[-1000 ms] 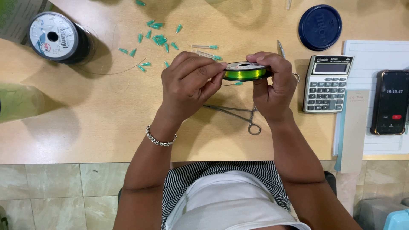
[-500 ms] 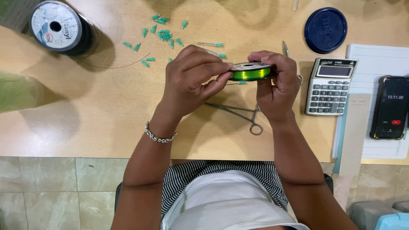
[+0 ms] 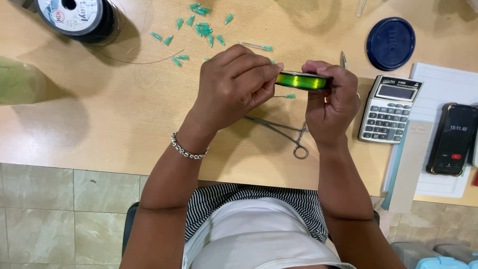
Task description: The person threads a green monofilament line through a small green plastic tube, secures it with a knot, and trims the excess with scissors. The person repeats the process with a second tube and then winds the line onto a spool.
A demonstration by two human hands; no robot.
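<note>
Right hand [image 3: 332, 97] pinches the small spool of fluorescent green line [image 3: 302, 80] by its flanges, held flat above the wooden table [image 3: 99, 124], centre of view; left hand [image 3: 234, 84] has fingertips pressed together at the spool's 9 o'clock rim, apparently picking at the line end; the strand itself is too fine to see, so cannot tell if it's caught.

Judgement on doing this well: keep the spool level and pinned by the right thumb and fingers so it can't spin; work the free end with a nail at the rim, not the flat of the finger; draw line out tangentially so wraps don't spill off.

Surroundings by clock from the spool: hemostat forceps [image 3: 286, 132] at 6 o'clock, lying on the table just under the hands; scattered green needle tips [image 3: 201, 25] at 10–11 o'clock, one more just beside the spool below it; large black spool [image 3: 79, 17] far out at 10 o'clock with a loose strand trailing toward centre; dark blue lid [image 3: 391, 42] at 2 o'clock; calculator [image 3: 389, 109] at 4 o'clock, close to the right hand; phone [image 3: 454, 139] beyond it on a paper pad.

Room: open tabletop at 8–9 o'clock, best side for pulling line; right side crowded; table edge runs close at 6 o'clock, near the forearms.
</note>
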